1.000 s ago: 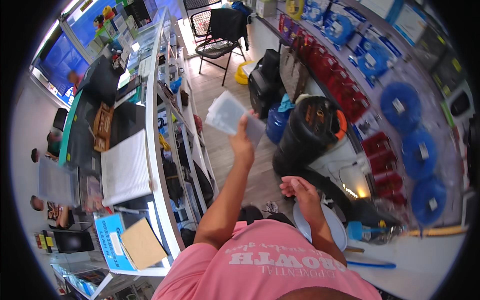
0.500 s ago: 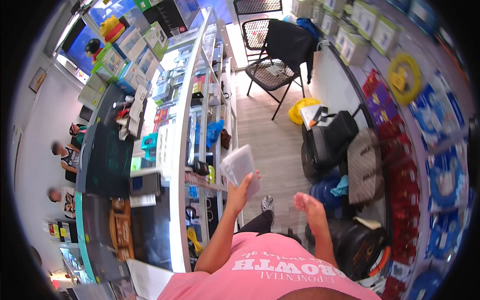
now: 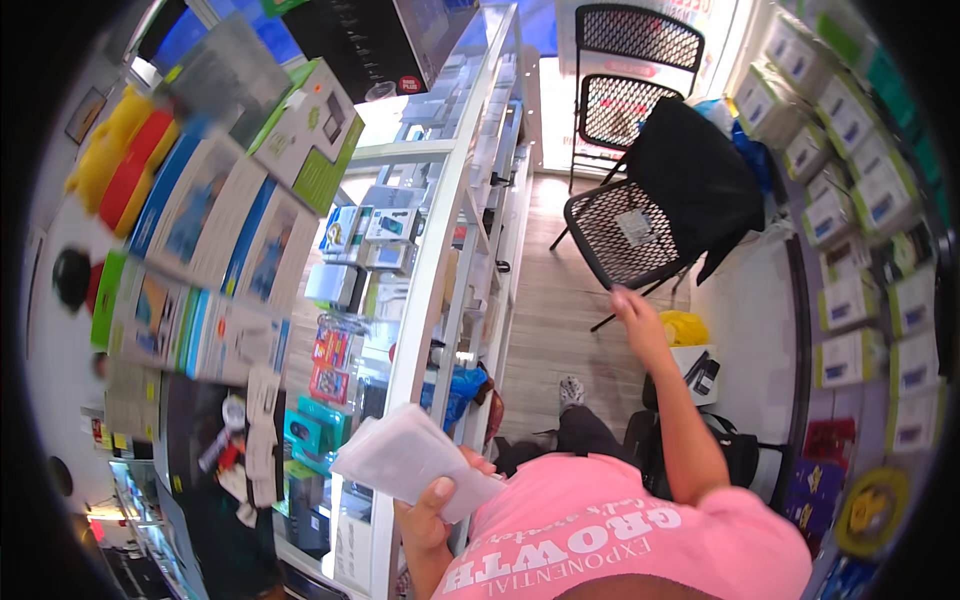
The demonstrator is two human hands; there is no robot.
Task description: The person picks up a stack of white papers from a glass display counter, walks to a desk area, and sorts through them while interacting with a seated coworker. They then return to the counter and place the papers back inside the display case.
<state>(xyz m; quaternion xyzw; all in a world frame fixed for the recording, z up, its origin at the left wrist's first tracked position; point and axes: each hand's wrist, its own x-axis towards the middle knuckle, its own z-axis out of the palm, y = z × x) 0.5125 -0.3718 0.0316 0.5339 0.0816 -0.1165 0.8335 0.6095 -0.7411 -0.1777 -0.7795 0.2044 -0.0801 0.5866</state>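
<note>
My left hand (image 3: 432, 517) is closed round a stack of thin, whitish translucent packets (image 3: 400, 452), with the thumb on top. The stack is tilted in front of my pink shirt, close to the glass display counter (image 3: 383, 385). My right hand (image 3: 638, 322) reaches forward at the end of a stretched arm. Its fingertips overlap the front edge of a black folding chair (image 3: 628, 228), and contact cannot be made out. Those fingers are blurred, so I cannot tell whether they are closed. A white paper (image 3: 636, 228) lies on the chair's seat, and a black cloth (image 3: 690, 180) hangs over its backrest.
Boxes (image 3: 215, 215) and a yellow bear figure (image 3: 120, 160) stand on the left counter. Packaged goods (image 3: 850, 270) hang along the right wall. A yellow bag (image 3: 684, 328) and a black bag (image 3: 735, 450) sit on the right. Wooden-look floor (image 3: 540, 330) runs between counter and chair.
I have moved forward toward the chairs, which look nearer. My right hand has gone from beside my body out to the chair. The left hand still holds the packets, now lower and further left.
</note>
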